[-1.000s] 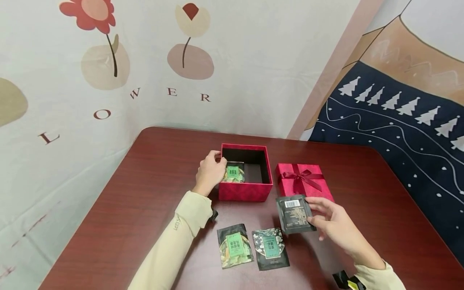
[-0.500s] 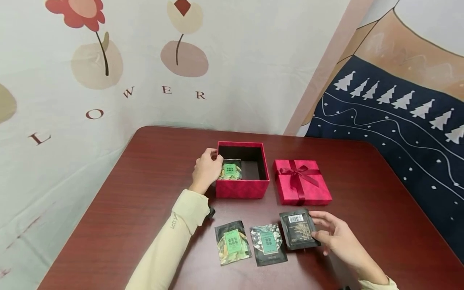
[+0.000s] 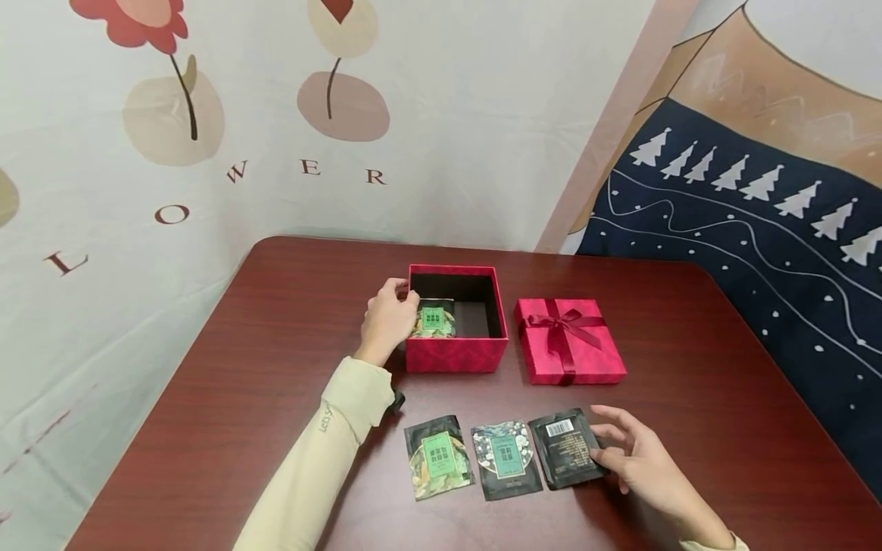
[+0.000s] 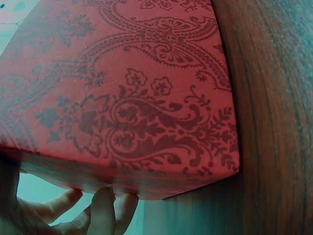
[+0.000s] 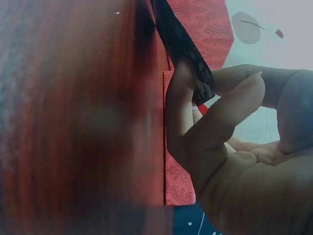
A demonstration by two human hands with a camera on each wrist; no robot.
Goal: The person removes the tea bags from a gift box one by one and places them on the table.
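Observation:
My left hand [image 3: 389, 321] holds the left wall of an open red gift box [image 3: 455, 357], thumb at the rim; in the left wrist view its fingers [image 4: 102, 210] lie against the patterned side. Inside the box, at the left, is a green-labelled sachet [image 3: 432, 318]. My right hand [image 3: 644, 467] pinches the right edge of a black sachet [image 3: 561, 444], barcode side up and low over the table. The right wrist view has this sachet [image 5: 183, 44] tilted between thumb and fingers. Left of it lie a flower-print sachet [image 3: 508, 459] and a green-labelled one [image 3: 439, 458].
The box's red lid [image 3: 572, 340] with a dark red ribbon bow lies right of the box. Everything stands on a reddish-brown wooden table [image 3: 289, 306]. Printed cloth [image 3: 468, 115] hangs behind the table's far edge.
My right hand has brought the black sachet down from over the lid's front edge to beside the flower-print sachet. The left hand keeps its hold on the box; the head view has shifted slightly.

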